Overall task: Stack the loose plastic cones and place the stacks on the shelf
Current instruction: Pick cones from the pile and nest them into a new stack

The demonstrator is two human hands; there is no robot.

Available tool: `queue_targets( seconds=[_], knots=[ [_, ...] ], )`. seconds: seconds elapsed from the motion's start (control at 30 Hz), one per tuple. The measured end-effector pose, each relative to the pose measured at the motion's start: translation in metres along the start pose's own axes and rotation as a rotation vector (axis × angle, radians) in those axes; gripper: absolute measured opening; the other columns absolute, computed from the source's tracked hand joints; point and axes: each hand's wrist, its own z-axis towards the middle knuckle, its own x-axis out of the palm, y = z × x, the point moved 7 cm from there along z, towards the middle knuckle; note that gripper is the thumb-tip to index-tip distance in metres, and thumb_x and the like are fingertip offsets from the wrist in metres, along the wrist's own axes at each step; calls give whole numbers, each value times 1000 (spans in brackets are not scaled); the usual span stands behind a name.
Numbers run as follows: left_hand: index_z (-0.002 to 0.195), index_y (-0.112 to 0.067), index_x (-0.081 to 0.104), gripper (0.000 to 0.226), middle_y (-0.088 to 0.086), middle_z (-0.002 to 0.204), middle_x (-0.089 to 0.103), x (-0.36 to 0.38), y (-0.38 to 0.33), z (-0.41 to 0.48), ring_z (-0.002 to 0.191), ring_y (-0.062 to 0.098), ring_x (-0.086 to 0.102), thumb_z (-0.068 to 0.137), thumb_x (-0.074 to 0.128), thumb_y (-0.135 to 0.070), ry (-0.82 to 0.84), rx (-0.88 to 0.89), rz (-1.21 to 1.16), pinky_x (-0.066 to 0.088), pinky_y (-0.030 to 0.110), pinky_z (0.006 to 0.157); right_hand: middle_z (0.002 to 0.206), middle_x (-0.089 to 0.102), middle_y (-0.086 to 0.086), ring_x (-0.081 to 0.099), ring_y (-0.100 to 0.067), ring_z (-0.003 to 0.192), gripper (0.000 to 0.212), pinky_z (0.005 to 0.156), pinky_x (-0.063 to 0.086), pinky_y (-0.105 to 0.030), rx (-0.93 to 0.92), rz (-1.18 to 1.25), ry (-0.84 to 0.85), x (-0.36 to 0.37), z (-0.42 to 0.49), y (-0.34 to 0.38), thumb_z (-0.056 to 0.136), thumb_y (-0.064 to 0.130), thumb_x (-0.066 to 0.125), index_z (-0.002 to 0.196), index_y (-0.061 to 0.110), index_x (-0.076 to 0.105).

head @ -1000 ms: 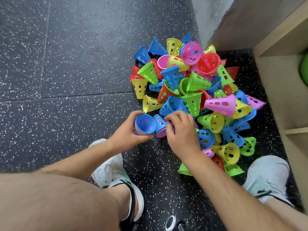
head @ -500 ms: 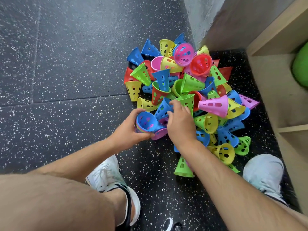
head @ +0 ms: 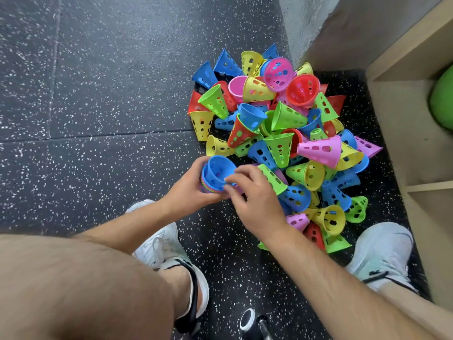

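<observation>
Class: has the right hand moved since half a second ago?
Yes: against the pink cone, the right hand has drawn back from the pile, leftward onto the cone stack.

Bright, even light, soft shadows; wide-angle bending and slight blur at edges.

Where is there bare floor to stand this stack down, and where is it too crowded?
Free: the speckled floor left of the cone pile, beyond the left hand gripping the stack of cones; also the strip between left shoe and right shoe. The shelf board is bare beside a green object. Crowded: the pile fills the corner, wall to right shoe.
</observation>
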Motion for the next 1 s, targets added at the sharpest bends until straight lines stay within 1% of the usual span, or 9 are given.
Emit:
queue_targets(
  seconds=[0.07,0.13,0.27,0.37,0.47,0.53,0.67,0.83,1.0],
  knots=[
    [145,-30,39,92,-13,131,61,-1,6,-3,113,1,64,71,93,-33,18,-4,27,51,33,105,117,58,-3,56,-16,112,26,99,46,-30,26,43,123,13,-11,0,93,22,68,117,11,67],
    [147,-30,37,94,-11,134,59,-2,12,-6,115,3,65,72,94,-29,26,-11,22,49,29,106,115,58,0,56,-11,106,26,96,46,-26,121,88,140,14,-19,-4,96,23,64,120,12,62],
    [144,-31,42,89,-20,135,56,-1,15,-12,115,-5,61,72,94,-21,44,-6,57,45,18,104,90,61,8,57,-8,84,13,75,45,-24,497,92,31,5,-29,-28,97,29,59,97,17,66],
    [141,-34,43,84,-18,133,57,-1,20,-14,114,-5,60,74,92,-19,62,-19,92,47,20,103,77,70,0,63,-17,77,33,67,47,-31,769,119,73,16,-30,-47,95,43,61,82,13,67],
    [140,-37,42,81,-16,137,53,-3,24,-16,123,-1,55,76,89,-19,62,-18,135,45,27,109,73,72,-12,67,-26,72,50,72,54,-38,875,139,88,34,-23,-59,92,50,61,75,4,68],
    [140,-37,41,80,-15,139,51,-5,26,-18,125,-1,54,78,87,-15,53,-16,143,46,30,109,71,72,-9,70,-25,71,44,70,56,-39,905,177,58,44,-17,-62,91,47,63,76,7,67],
    [139,-37,40,79,-14,139,48,-12,28,-21,109,0,60,79,82,-9,24,-20,144,50,25,101,75,67,0,59,-17,70,27,55,39,-21,805,83,55,45,-7,-54,95,31,58,80,9,61],
    [136,-41,39,79,-10,129,54,-26,35,-18,90,15,67,76,79,-9,-55,-68,126,54,31,87,87,56,-4,47,-19,79,19,67,34,-32,484,-2,15,33,-4,-29,99,26,54,85,13,53],
    [140,-39,37,80,-6,128,56,-26,37,-12,76,8,65,77,79,-11,-35,-68,129,50,26,74,106,53,-4,55,-24,94,19,81,48,-38,239,-38,-65,12,6,-12,102,23,52,115,14,63]
  ],
)
